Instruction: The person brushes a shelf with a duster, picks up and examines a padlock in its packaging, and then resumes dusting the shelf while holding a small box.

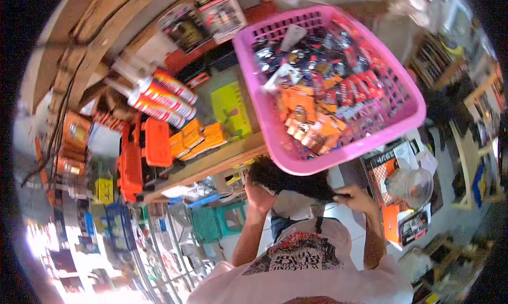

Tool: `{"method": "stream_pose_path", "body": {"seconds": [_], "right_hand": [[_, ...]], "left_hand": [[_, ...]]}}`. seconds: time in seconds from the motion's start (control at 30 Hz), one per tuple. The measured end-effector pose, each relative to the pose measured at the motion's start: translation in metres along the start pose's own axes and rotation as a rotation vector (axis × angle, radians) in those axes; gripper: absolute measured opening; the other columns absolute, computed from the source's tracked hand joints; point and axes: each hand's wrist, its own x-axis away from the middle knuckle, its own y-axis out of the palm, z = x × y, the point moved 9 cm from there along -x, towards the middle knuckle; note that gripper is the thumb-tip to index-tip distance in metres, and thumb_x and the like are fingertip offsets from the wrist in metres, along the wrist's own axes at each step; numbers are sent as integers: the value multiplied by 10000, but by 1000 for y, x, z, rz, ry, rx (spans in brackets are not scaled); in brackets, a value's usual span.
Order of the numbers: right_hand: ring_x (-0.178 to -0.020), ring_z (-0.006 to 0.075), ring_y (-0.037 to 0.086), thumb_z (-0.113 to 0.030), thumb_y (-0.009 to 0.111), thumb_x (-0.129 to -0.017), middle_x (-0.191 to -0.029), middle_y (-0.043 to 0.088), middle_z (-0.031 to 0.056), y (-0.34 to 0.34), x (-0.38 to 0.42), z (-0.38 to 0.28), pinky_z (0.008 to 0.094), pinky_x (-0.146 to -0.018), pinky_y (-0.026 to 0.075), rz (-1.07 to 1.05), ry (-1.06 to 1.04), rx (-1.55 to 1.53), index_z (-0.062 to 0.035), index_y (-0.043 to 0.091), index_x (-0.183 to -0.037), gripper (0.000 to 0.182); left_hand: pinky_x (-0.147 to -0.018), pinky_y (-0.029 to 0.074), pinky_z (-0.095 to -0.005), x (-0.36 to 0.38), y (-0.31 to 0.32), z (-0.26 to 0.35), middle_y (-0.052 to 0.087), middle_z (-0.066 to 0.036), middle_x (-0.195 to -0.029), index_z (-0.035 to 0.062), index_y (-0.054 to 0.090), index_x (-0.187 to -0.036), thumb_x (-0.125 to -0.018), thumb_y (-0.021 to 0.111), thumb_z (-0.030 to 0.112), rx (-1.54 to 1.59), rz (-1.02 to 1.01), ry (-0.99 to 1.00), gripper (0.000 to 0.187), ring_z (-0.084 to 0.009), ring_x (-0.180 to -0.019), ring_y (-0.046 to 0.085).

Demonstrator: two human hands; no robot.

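My left hand (259,195) is at the left end of a black, soft-looking thing with a fuzzy edge (296,180), its fingers closed on it and partly hidden. At the other end, my right hand (357,199) pinches the same black thing between thumb and fingers. It stretches between both hands in front of my body, and its exact kind cannot be made out. Just beyond it stands a pink plastic basket (296,166), whose near rim overlaps the black thing in view. Orange, red and dark small packets (299,103) fill much of the basket.
Sealant tubes (164,103), red-orange plastic cases (157,142), orange packets (203,140) and a yellow-green box (231,109) lie on the wooden shelf left of the basket. A clear plastic tub (410,187) stands at right. Green stools (231,219) are at lower left.
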Motion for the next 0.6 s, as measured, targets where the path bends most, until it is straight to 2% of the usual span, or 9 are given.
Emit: {"method": "stream_pose_path", "body": {"seconds": [0.07,0.17,0.3,0.4,0.43,0.47,0.5,0.57,0.6], "right_hand": [[-722,85,584,-87,683,-919,-805,708,46,26,-1,23,277,-682,504,-164,59,-138,-12,686,-1190,281],[-765,71,590,-126,700,-908,-830,718,52,13,-15,-4,284,-712,513,9,97,-20,9,680,-1173,299],[-747,80,573,-110,652,-938,-817,685,20,59,-31,13,269,-690,478,-444,138,-19,-7,686,-1185,270],[-743,76,575,-74,643,-924,-810,684,20,75,-60,-15,273,-686,479,-403,92,-5,0,697,-1145,239],[-740,74,574,-68,641,-922,-805,682,20,84,-67,-18,274,-684,478,-457,89,14,6,701,-1122,223],[-738,72,573,-62,638,-919,-800,681,20,94,-72,-23,274,-682,477,-505,86,31,13,705,-1100,207],[-710,79,558,-68,648,-910,-753,656,18,108,-75,-43,285,-650,466,-595,57,142,31,703,-1019,157],[-553,51,498,-85,662,-902,-668,601,-13,119,-97,-26,221,-494,360,-434,-98,43,7,681,-886,95],[-572,54,489,-86,664,-902,-666,587,-13,127,-104,-27,236,-508,366,-444,-29,33,12,685,-928,104]], "left_hand": [[-1074,406,-512,-11,-60,29,617,-95,-1315,128,563,-1343,-987,422,508,-838,29,309,539,-306,-1239,549],[-1069,400,-546,33,9,25,641,-115,-1248,97,599,-1287,-986,436,459,58,10,96,499,-313,-1183,576],[-1051,425,-529,43,-74,55,631,-135,-1247,64,552,-1330,-994,422,469,19,-2,363,542,-326,-1178,577],[-1056,432,-488,88,-52,88,627,-152,-1251,55,539,-1339,-1001,398,486,-16,-24,536,565,-324,-1183,579],[-1061,426,-489,102,-32,89,624,-151,-1264,52,541,-1341,-1000,401,486,233,-23,391,569,-326,-1187,577],[-1087,405,-482,111,-39,96,612,-154,-1302,40,528,-1364,-1002,389,481,282,-25,414,587,-328,-1210,568],[-1102,394,-465,114,-83,101,606,-159,-1321,33,536,-1363,-1002,383,476,89,-109,520,591,-324,-1220,567],[-1091,411,-465,140,-65,117,619,-168,-1305,38,535,-1372,-986,395,505,409,-193,401,623,-340,-1231,569],[-1088,413,-482,151,-57,135,627,-176,-1282,25,546,-1348,-982,409,507,331,-98,490,620,-347,-1220,576]]}}
